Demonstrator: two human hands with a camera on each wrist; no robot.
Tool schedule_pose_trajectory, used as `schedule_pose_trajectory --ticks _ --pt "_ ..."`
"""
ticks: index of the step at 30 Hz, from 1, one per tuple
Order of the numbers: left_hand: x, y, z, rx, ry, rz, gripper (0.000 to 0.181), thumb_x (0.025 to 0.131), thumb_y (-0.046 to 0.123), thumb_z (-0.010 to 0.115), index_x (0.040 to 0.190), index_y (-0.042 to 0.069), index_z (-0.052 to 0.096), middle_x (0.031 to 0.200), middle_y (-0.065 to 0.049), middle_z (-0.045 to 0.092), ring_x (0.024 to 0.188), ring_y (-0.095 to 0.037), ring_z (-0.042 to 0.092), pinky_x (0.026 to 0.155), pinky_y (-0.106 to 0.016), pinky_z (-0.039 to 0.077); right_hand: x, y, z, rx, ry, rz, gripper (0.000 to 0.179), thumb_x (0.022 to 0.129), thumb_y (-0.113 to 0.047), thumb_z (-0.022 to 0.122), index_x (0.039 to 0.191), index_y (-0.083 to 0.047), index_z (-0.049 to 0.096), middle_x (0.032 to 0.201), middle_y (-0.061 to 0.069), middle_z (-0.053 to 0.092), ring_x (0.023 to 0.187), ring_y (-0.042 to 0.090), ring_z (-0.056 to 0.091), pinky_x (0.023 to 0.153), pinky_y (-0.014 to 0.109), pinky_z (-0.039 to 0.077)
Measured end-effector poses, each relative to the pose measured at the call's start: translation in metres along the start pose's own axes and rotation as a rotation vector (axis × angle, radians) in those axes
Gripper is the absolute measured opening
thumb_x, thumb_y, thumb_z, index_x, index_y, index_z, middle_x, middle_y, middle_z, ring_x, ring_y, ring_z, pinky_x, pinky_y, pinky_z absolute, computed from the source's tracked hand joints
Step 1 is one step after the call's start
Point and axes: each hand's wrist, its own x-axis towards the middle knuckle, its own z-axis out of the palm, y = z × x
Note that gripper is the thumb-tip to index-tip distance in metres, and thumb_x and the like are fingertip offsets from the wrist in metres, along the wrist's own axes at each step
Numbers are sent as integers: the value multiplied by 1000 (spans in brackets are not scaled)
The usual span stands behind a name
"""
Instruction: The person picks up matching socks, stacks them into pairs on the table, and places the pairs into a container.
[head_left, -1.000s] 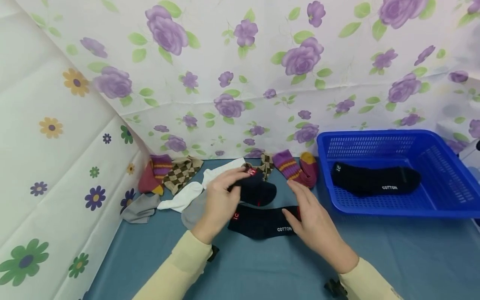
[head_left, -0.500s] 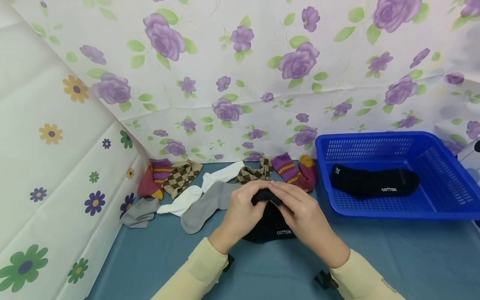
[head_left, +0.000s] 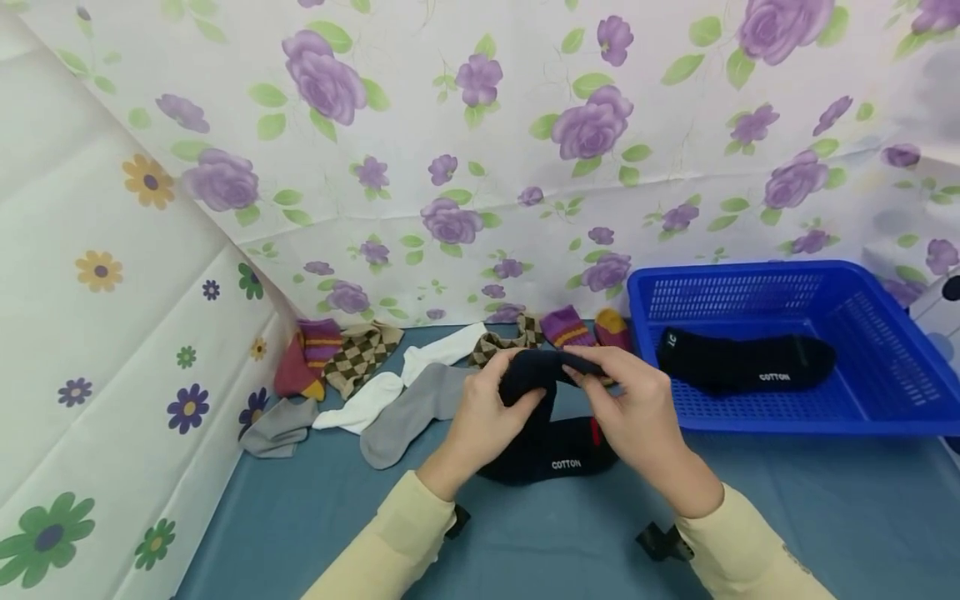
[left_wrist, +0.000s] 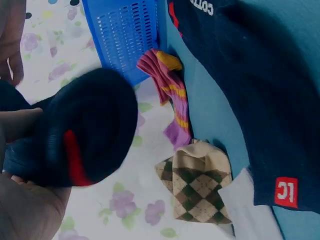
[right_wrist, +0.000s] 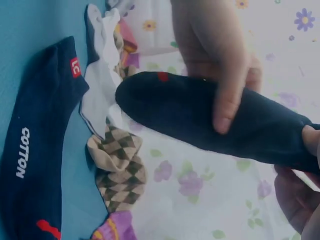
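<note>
Both hands hold one dark navy sock (right_wrist: 185, 110) above the table. My left hand (head_left: 483, 412) grips its middle, thumb on the near side, and my right hand (head_left: 633, 408) pinches the end at the right. A red stripe shows on this sock in the left wrist view, where its toe part bulges toward the camera. Below the hands a matching dark sock (head_left: 581, 446) lies flat on the table, with white COTTON lettering and a red stripe. Its red cuff label (left_wrist: 286, 192) appears in the left wrist view. The left hand partly covers this lower sock in the head view.
A blue basket (head_left: 750, 423) at the right holds a black sock (head_left: 742, 360). Along the back lie grey (head_left: 408, 412), white (head_left: 446, 350), checkered (head_left: 363, 354) and purple-red striped socks (head_left: 566, 327). A flowered cloth (head_left: 450, 167) hangs behind them.
The left hand has brought the dark sock right and up from the grey sock. The right hand has come to it, taken hold, and moved slightly right, stretching it out between both hands.
</note>
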Motion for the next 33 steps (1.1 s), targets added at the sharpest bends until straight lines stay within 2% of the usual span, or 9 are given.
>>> schedule_pose_trajectory --ticks 6,9,12,15,18,20,25,30,33 --pt "-3 -10 -8 -37 -69 -101 14 86 33 67 93 21 66 86 7 67 74 -1 61 64 -19 49 0 3 -5 -14 30 90 29 84 -5 67 109 -20 70 101 -2 70 75 4 63 62 10 46" --pt "-4 -13 -11 -30 -92 -103 22 84 37 69 76 19 60 67 7 55 60 -2 50 56 -20 42 -2 4 -3 -4 10 103 31 84 -2 67 109 -20 69 103 -2 69 80 6 63 65 11 46" --pt "-5 -13 -13 -36 -132 -83 23 81 44 70 79 23 61 71 10 57 63 -2 53 60 -21 46 -4 2 -1 22 -23 83 35 82 4 67 108 -20 69 108 -2 67 92 9 63 69 12 47" --pt "-3 -6 -13 -72 -177 -67 31 77 50 71 102 33 64 95 15 66 85 -1 61 76 -26 52 -6 -1 2 71 -65 35 42 79 12 64 105 -20 71 114 0 65 103 14 62 68 9 45" --pt "-1 5 -15 -136 -205 -73 38 76 51 71 109 35 60 102 16 64 91 -1 62 81 -27 51 -7 -3 6 107 -89 -14 45 76 17 63 102 -18 72 117 2 63 109 19 61 75 7 45" --pt "1 13 -17 -219 -209 -84 38 78 45 72 111 30 58 103 11 65 90 -4 63 80 -28 52 -6 -4 8 116 -90 -24 48 74 18 64 105 -17 71 119 4 62 112 20 59 85 8 45" --pt "6 33 -25 -398 -148 -79 23 83 16 71 102 11 58 92 -9 70 83 -13 66 73 -32 52 -6 -4 11 116 -101 21 67 71 17 69 129 -15 56 133 4 53 111 18 59 82 12 49" --pt "9 44 -28 -404 -102 -49 13 82 4 70 90 4 60 89 -14 70 81 -12 65 73 -31 54 -9 -4 12 140 -173 100 96 69 3 78 147 -19 27 137 0 51 100 11 63 84 22 52" --pt "9 43 -27 -400 -83 -38 12 82 1 69 89 4 60 87 -14 70 79 -12 66 70 -31 55 -11 -4 12 152 -219 139 91 73 -10 79 146 -25 28 129 -3 58 101 8 63 85 24 52"
